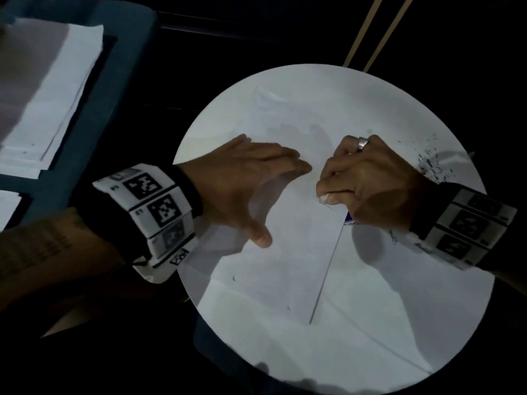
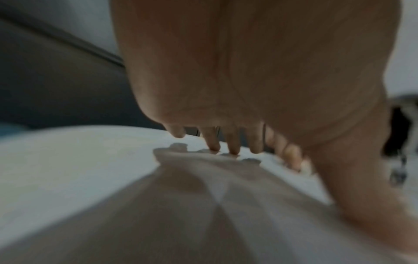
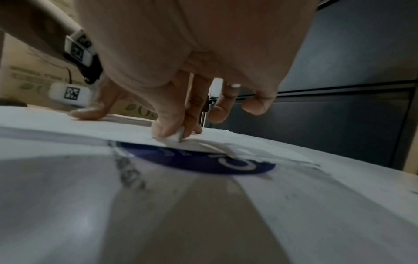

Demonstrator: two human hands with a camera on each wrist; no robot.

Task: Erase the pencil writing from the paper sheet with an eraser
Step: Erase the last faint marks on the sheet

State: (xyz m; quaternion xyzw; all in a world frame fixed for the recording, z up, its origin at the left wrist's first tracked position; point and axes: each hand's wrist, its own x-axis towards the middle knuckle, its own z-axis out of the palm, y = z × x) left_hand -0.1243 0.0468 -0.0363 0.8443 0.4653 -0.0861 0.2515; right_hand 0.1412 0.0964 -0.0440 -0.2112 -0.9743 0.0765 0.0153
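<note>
1. Surface: a round white table (image 1: 356, 323) was seen from the head view, brightly lit within a dark room. A paper sheet (image 1: 285, 280) lay flat on it, with one straight edge running down from the right hand. Dark crumbs (image 1: 427, 161) were scattered on the table beyond the right wrist.
2. Surroundings: a stack of papers (image 1: 51, 89) was set on a blue surface (image 1: 114, 115) at upper left, well apart from the table. Two pale slats (image 1: 379, 32) stood behind the table. Dark panels (image 3: 339, 89) were shown in the right wrist view.
3. Left hand (image 1: 245, 181): it was spread flat on the paper sheet, fingers straight and thumb held wide, nothing grasped. In the left wrist view the fingertips (image 2: 234, 148) were seen touching the sheet.
4. Right hand (image 1: 368, 181): it was curled, pinching a small white eraser (image 3: 175, 136) between thumb and fingers. The eraser was pressed down on the paper sheet, near the left fingertips but apart from them. A ring (image 1: 362, 143) was worn on one finger.
5. Markings: coded square tags were carried on the wrist bands (image 1: 151, 206). A dark blue disc (image 3: 203, 160) with white lettering was noted under the sheet's edge in the right wrist view; the lettering could not be read. Pencil writing could not be made out.
</note>
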